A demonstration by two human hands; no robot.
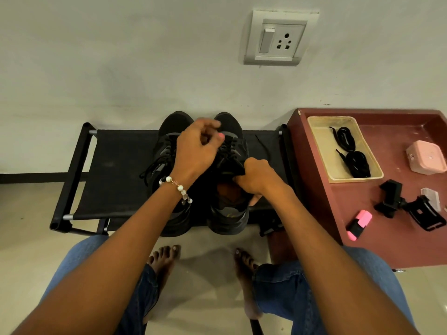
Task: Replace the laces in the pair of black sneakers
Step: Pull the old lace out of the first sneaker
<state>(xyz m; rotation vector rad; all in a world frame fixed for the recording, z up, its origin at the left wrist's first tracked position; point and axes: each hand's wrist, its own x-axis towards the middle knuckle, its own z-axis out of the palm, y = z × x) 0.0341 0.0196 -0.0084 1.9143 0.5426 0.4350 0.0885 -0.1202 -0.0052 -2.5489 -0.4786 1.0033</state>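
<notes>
Left grip (197,146): fingers curled, pinching at the lace (229,147) over the eyelets of the right-hand sneaker (228,213); exact strand held is hard to make out, black on black. Right grip (254,176): clenched on the tongue and collar edge of the same shoe, bracing it.

The left-hand sneaker (167,151) sits touching it, laces loose and trailing off its side. Both shoes stand on the black fabric desk (116,170) against the wall.

Progress, as judged: early. Old laces are still in both shoes. The replacement laces (350,151) lie coiled and untouched in a beige tray (321,151) on the maroon table (387,238), well apart from both grips, to the right.
</notes>
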